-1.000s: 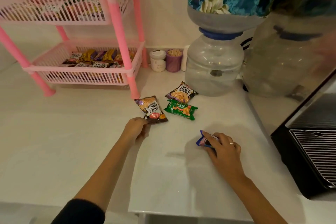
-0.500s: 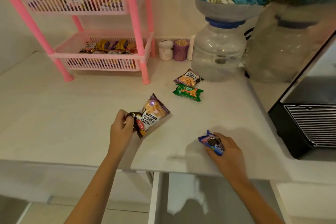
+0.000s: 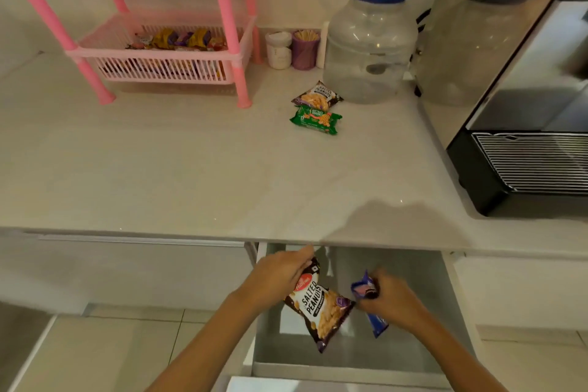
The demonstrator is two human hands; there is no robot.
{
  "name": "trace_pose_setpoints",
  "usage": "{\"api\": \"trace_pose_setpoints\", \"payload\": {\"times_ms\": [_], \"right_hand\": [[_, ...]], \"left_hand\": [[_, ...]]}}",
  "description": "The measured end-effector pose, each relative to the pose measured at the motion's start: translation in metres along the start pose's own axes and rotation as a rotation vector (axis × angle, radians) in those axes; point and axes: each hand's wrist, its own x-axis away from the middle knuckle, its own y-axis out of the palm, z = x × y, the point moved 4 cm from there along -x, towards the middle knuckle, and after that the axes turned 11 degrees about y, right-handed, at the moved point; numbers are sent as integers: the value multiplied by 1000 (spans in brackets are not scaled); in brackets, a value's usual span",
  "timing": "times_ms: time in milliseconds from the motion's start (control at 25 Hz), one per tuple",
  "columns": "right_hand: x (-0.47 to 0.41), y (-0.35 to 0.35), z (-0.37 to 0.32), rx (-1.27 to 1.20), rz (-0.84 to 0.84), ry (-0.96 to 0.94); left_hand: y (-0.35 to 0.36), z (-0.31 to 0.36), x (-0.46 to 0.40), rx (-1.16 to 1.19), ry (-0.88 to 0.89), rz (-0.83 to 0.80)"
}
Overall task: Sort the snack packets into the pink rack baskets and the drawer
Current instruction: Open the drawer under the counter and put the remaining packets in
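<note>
**Two Packets Held Over the Open Drawer**

The drawer point(image 3: 413, 312) stands open directly beneath both hands. The salted peanuts packet point(image 3: 318, 304) is pinched at its top by the left hand point(image 3: 280, 277), its long axis hanging down and to the right. The blue packet point(image 3: 369, 299) is gripped in the closed right hand point(image 3: 394, 302). Nothing obstructs the drop. Two packets point(image 3: 316, 108) remain on the counter point(image 3: 191, 169), near the pink rack point(image 3: 159, 54).

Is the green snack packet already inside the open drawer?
No, the green packet lies on the counter beside a peanut packet, while the drawer is below.
</note>
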Motion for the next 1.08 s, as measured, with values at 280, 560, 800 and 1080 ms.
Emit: {"api": "trace_pose_setpoints", "payload": {"times_ms": [280, 560, 800, 1080], "right_hand": [[-68, 59, 0, 340, -258, 158], [-87, 125, 8, 359, -481, 254], [-95, 129, 19, 209, -588, 328], [-96, 135, 20, 220, -652, 283]], "left_hand": [[100, -35, -45, -152, -5, -418], [145, -66, -41, -119, -244, -580], [170, -69, -17, 107, -402, -977], [172, -68, -17, 186, -490, -856]]}}
